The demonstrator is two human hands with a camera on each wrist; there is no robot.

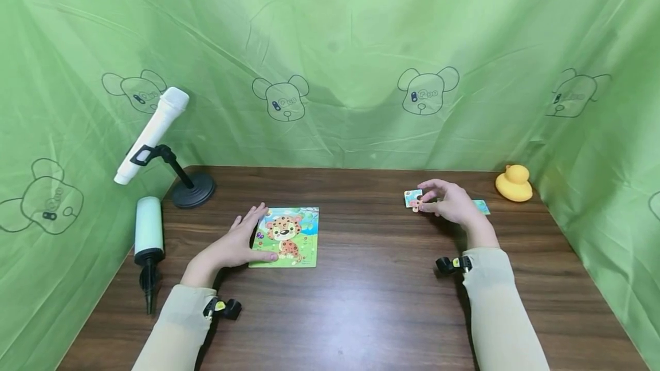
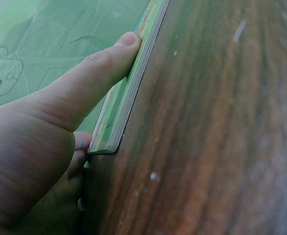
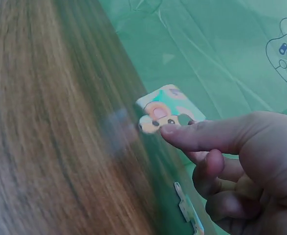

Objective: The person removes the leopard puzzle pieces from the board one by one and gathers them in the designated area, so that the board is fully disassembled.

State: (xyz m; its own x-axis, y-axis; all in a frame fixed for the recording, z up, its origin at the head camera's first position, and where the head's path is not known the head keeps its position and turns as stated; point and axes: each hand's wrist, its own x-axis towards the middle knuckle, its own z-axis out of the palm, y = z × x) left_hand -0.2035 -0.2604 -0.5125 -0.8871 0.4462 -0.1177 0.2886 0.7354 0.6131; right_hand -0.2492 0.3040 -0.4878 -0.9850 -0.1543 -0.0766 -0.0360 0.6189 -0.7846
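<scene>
A square picture board (image 1: 305, 239) with a spotted cub on it lies flat on the table, left of the middle. My left hand (image 1: 234, 247) rests on its left side, fingers spread along the edge and thumb across the face. In the left wrist view the thumb presses down near the thick grey rim of the board (image 2: 131, 98). Over the right part of the table, my right hand (image 1: 450, 204) pinches a small jigsaw piece (image 3: 167, 105) between thumb and fingers. A blue-green jigsaw piece (image 1: 482, 206) lies just right of that hand, partly hidden by it.
At the far right corner sits a yellow rubber duck (image 1: 514, 183). A white microphone (image 1: 154, 133) leans in a black stand (image 1: 193, 190) at the back left, with a pale green hand pump (image 1: 148, 228) nearer. Green cloth (image 1: 340, 44) encloses the wooden table (image 1: 361, 302).
</scene>
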